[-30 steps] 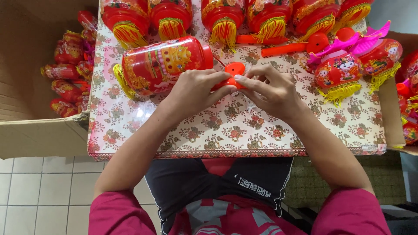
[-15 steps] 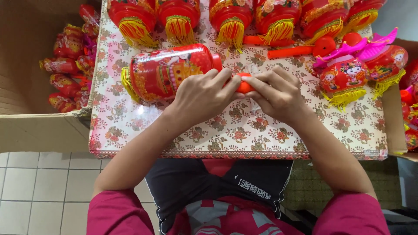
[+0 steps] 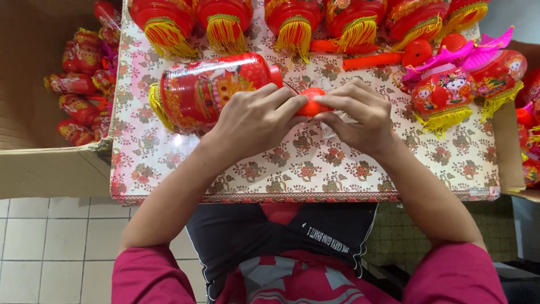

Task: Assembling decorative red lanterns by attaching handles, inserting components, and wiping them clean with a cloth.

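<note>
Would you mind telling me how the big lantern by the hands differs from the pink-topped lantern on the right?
The big lantern is a long cylinder lying on its side; the pink-topped lantern is rounder and smaller. The big lantern has a plain red end cap, while the pink-topped lantern carries a pink winged top. The left hand touches the big lantern; the pink-topped lantern lies untouched. Both are red with yellow fringe.

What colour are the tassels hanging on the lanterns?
Yellow. The tassels fringe the red lanterns along the table's far edge, seen in the head view.

Bright, even light; sharp, soft shadows.
</note>
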